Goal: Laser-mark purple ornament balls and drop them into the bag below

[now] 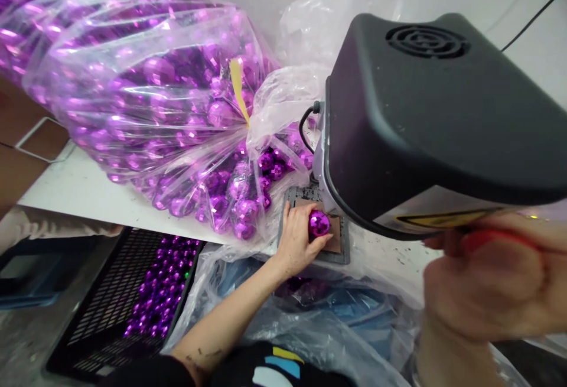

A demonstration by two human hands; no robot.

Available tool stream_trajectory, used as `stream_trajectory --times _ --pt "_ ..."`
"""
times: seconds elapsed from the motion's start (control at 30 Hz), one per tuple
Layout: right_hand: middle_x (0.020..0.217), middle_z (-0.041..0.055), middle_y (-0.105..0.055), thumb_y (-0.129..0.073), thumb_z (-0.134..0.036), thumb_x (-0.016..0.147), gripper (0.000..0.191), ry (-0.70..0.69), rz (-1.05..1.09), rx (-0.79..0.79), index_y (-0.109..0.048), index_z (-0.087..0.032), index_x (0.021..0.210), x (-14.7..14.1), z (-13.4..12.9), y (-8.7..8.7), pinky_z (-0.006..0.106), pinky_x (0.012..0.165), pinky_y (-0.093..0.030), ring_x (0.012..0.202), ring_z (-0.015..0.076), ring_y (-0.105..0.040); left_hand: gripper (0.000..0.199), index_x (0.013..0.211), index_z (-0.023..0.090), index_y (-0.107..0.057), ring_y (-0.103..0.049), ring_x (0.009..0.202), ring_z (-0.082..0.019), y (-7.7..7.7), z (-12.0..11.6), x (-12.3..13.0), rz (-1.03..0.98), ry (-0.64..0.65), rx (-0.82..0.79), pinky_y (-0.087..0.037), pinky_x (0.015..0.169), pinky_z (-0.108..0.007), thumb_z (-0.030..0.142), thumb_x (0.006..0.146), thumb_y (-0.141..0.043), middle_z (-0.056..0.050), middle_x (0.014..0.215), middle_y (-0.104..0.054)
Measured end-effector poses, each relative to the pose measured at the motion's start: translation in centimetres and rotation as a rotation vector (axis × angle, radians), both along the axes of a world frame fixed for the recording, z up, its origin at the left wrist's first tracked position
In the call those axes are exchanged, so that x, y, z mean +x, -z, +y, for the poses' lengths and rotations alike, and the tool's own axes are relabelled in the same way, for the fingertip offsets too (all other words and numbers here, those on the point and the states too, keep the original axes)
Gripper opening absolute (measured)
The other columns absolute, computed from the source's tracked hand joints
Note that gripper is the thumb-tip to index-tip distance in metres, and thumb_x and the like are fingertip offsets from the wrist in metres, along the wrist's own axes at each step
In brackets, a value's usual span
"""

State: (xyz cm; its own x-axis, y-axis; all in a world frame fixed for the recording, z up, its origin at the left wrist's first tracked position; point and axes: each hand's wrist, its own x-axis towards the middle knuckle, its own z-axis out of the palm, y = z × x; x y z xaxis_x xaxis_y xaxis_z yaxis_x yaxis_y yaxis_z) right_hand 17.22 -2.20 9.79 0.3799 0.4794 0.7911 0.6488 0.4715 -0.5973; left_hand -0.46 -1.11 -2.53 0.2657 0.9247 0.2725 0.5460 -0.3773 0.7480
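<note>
Left hand pinches one purple mirror-faceted ball at the brown pad, beside the black machine housing; right hand, blurred, curls around an apparent red handle. Judgement: steady the ball from its sides, fingertips clear of the housing; work the handle smoothly.

The bag lies on the table left of the machine — ball over the mat, crate lower left.
</note>
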Motion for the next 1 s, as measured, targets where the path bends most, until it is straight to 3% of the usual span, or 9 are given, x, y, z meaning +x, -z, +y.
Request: stream_trajectory --times 0.1,0.2,0.27,0.37,0.47,0.53,0.63,0.83,1.0 --pt "0.057 0.0009 -0.053 -0.059 -0.044 0.086 0.029 0.004 0.055 0.116 -0.071 -0.017 0.082 -0.3 1.5 -2.9 0.022 0.044 -0.033 0.050 0.0076 -0.049 0.060 0.137 0.018 -0.044 -0.050 0.128 -0.030 0.1 -1.6 -0.8 0.006 0.063 0.063 -0.021 0.121 -0.059 0.042 0.087 -0.067 -0.016 0.133 -0.057" --pt "0.055 -0.0001 -0.050 -0.059 -0.046 0.087 0.031 -0.036 0.089 0.106 -0.069 -0.017 0.081 -0.7 2.1 -3.2 0.022 0.043 -0.032 0.049 0.0070 -0.047 0.071 0.139 0.019 -0.045 -0.048 0.131 -0.031 -0.6 -2.9 -2.4 0.032 0.187 0.092 -0.028 0.118 -0.055 0.054 0.083 -0.069 -0.017 0.137 -0.053" --pt "0.056 -0.0004 -0.051 -0.062 -0.047 0.085 0.030 -0.047 0.109 0.087 -0.070 -0.018 0.083 -0.8 2.0 -2.9 0.023 0.040 -0.031 0.048 0.0073 -0.047 0.057 0.136 0.021 -0.049 -0.049 0.130 -0.029 -1.5 -3.1 -4.0 0.068 0.177 0.153 -0.036 0.114 -0.051 0.046 0.089 -0.066 -0.015 0.134 -0.056" --pt "0.056 -0.0009 -0.050 -0.063 -0.048 0.085 0.031 -0.043 0.113 0.086 -0.071 -0.018 0.084 -0.9 1.6 -2.5 0.023 0.039 -0.031 0.047 0.0068 -0.048 0.031 0.123 0.028 -0.059 -0.055 0.121 -0.027 -2.7 -2.6 -7.0 0.181 -0.074 0.317 -0.035 0.110 -0.050 0.024 0.092 -0.061 -0.008 0.123 -0.064" --pt "0.053 -0.0026 -0.042 -0.061 -0.048 0.087 0.033 -0.004 0.095 0.057 -0.070 -0.016 0.084 -1.0 1.6 -2.5 0.023 0.039 -0.032 0.046 0.0059 -0.047 0.035 0.126 0.025 -0.060 -0.055 0.119 -0.029 -2.6 -1.7 -9.1 0.230 -0.481 0.379 -0.037 0.108 -0.051 0.025 0.091 -0.063 -0.012 0.123 -0.061" --pt "0.051 -0.0029 -0.039 -0.060 -0.050 0.087 0.036 0.021 0.077 0.072 -0.069 -0.015 0.083 -1.1 1.7 -2.6 0.022 0.040 -0.032 0.046 0.0056 -0.047 0.045 0.134 0.017 -0.055 -0.052 0.123 -0.032 -1.7 -1.0 -9.3 0.217 -0.607 0.341 -0.039 0.107 -0.050 0.032 0.092 -0.063 -0.017 0.126 -0.057" --pt "0.051 -0.0025 -0.039 -0.059 -0.052 0.087 0.039 0.035 0.085 0.082 -0.068 -0.015 0.081 -1.2 1.7 -2.8 0.023 0.041 -0.035 0.047 0.0067 -0.049 0.051 0.142 0.012 -0.047 -0.049 0.129 -0.031 0.3 0.0 -8.6 0.197 -0.530 0.325 -0.040 0.110 -0.049 0.031 0.096 -0.056 -0.020 0.133 -0.055" --pt "0.050 -0.0030 -0.041 -0.059 -0.053 0.087 0.039 0.060 0.103 0.011 -0.066 -0.015 0.080 -1.1 1.5 -2.9 0.024 0.039 -0.033 0.045 0.0089 -0.050 0.062 0.158 0.021 -0.023 -0.052 0.134 -0.025 2.4 0.9 -9.8 0.101 -0.314 0.431 -0.045 0.111 -0.039 0.018 0.100 -0.045 -0.015 0.145 -0.052" --pt "0.050 -0.0039 -0.041 -0.063 -0.052 0.084 0.038 0.043 0.132 0.120 -0.064 -0.015 0.076 -1.0 2.2 -2.3 0.025 0.034 -0.030 0.040 0.0086 -0.047 0.055 0.151 0.026 -0.039 -0.059 0.118 -0.021 2.3 0.5 -11.8 0.125 -0.309 0.414 -0.052 0.100 -0.035 0.011 0.098 -0.042 -0.013 0.130 -0.054"
